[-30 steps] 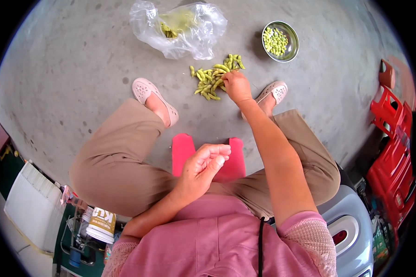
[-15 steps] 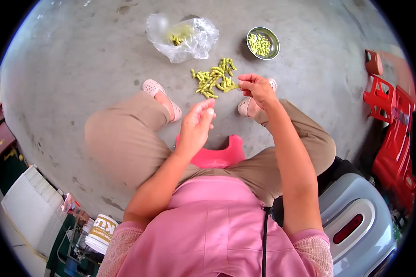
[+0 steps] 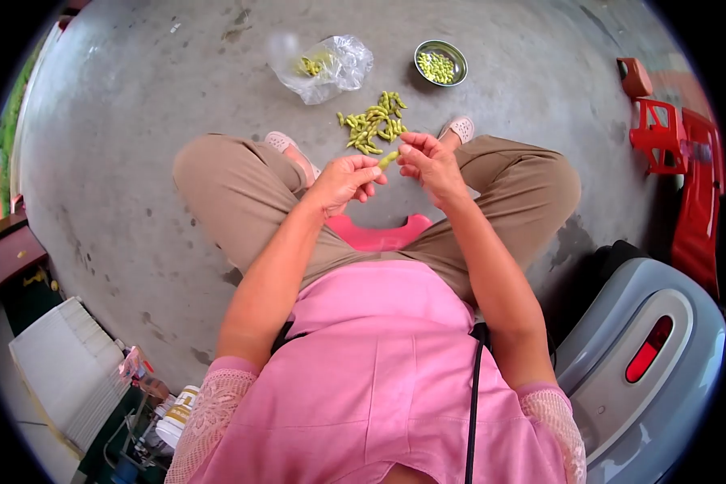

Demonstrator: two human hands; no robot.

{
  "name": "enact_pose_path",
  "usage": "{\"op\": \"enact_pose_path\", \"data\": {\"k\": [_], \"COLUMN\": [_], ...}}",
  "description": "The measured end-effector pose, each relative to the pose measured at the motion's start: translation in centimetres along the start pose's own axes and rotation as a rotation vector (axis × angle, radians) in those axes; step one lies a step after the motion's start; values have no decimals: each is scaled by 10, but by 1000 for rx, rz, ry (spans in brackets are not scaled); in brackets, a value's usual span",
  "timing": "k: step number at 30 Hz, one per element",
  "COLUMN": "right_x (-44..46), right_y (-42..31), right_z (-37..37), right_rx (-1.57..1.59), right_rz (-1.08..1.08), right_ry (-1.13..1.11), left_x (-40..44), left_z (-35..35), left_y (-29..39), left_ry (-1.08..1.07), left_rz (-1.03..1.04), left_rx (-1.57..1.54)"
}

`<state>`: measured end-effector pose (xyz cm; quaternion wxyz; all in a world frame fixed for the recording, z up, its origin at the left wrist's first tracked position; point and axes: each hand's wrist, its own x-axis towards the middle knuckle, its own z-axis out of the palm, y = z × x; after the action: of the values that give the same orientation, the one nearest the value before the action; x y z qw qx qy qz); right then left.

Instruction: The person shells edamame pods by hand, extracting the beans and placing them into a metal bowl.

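A green soybean pod is held between my two hands, above the floor and between my knees. My left hand pinches its lower end between thumb and finger, with the other fingers curled. At the upper end, the fingertips of my right hand are closed on it. Just beyond lies a loose pile of soybean pods on the concrete. A metal bowl behind the pile to the right holds shelled green beans. Farther left is a clear plastic bag with more pods inside.
A pink stool shows beneath me. My shoes flank the pile. To the right are red plastic stools and a grey-blue casing with a red light. At lower left stand a stack of white sheets and a white tub.
My hands have come together; a single pod is now held between them. My right hand has drawn back from the pile. The view has shifted, and my knees sit higher in it.
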<state>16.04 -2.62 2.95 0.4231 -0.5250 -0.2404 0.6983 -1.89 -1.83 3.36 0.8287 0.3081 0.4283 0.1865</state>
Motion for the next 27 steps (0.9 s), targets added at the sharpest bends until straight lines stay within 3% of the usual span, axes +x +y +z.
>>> {"op": "enact_pose_path", "data": {"k": [2, 4, 9, 11, 14, 20, 27], "right_x": [3, 4, 10, 13, 12, 14, 17], "right_y": [8, 11, 25, 22, 19, 22, 24], "right_z": [-1, -1, 3, 3, 7, 8, 6], "right_rx": [130, -57, -89, -129, -174, -167, -183], "right_rz": [71, 255, 133, 139, 144, 118, 142], "right_ry": [60, 5, -105, -129, -127, -100, -84], "left_x": [1, 6, 13, 13, 12, 10, 12], "left_z": [4, 2, 3, 2, 4, 9, 10], "left_y": [-5, -12, -20, -24, -24, -18, -18], "left_ry": [204, 268, 441, 509, 611, 643, 597], "left_rz": [97, 165, 305, 564, 636, 770, 754], "left_rx": [21, 94, 459, 780, 997, 1279, 1312]}}
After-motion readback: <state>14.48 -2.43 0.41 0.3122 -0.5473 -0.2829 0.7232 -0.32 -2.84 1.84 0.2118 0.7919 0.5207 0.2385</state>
